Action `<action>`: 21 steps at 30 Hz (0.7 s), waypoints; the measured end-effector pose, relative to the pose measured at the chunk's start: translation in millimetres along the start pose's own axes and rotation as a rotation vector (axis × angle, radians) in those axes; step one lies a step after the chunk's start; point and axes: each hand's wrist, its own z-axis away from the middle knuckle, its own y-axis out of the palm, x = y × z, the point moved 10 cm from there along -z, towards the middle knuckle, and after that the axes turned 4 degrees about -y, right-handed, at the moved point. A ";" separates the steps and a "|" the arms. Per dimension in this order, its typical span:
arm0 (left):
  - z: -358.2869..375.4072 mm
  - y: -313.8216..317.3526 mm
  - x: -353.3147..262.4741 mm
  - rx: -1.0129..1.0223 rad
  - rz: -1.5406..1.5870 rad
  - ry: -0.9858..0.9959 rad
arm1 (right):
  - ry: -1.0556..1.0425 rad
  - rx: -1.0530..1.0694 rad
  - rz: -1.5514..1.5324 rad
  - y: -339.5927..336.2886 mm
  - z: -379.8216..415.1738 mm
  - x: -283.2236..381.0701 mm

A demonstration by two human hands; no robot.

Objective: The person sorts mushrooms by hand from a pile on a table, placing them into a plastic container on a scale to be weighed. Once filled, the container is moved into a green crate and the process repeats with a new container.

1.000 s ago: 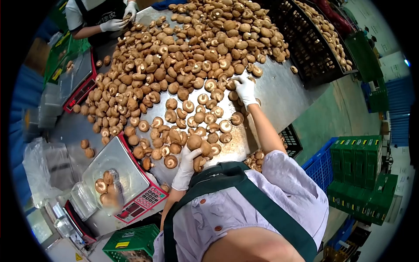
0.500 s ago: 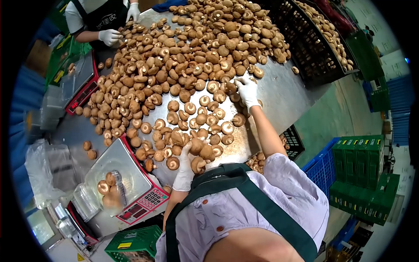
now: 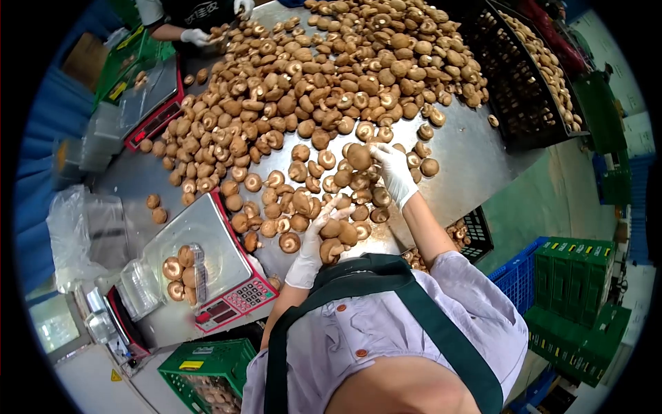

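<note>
Brown shiitake mushrooms lie loose on the metal table (image 3: 476,155), with a large heap (image 3: 310,76) behind them. My right hand (image 3: 395,174), in a white glove, pinches one shiitake mushroom (image 3: 358,156) by its edge, cap up, above the loose ones. Nearer my apron, my gloved left hand (image 3: 314,241) is cupped around several shiitake mushrooms (image 3: 332,250); its palm side is partly hidden by them. To the left, a red-framed scale (image 3: 238,265) carries a clear plastic tray (image 3: 200,265) with several mushrooms in it.
Across the table a co-worker's gloved hand (image 3: 195,36) touches the heap, near a second scale (image 3: 155,124). A black crate (image 3: 510,90) of mushrooms stands at the right rear. Green crates (image 3: 576,276) and a blue crate (image 3: 520,269) are stacked right; another green crate (image 3: 207,366) sits lower left.
My right hand has drawn left and back toward my left hand, with a mushroom now clearly raised in its fingers. My left hand still cups mushrooms, its fingers reaching further forward. The view has shifted slightly.
</note>
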 end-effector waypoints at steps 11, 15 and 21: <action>7.1 -36.9 -14.8 -0.182 0.141 0.200 | -0.148 0.309 0.374 77.2 57.5 -5.2; 19.2 -39.2 -15.2 -0.347 0.157 0.149 | -0.214 0.355 0.419 80.8 66.4 0.5; 59.1 -6.3 -76.8 -0.187 -0.160 0.457 | -0.103 0.333 0.344 60.4 37.9 -34.4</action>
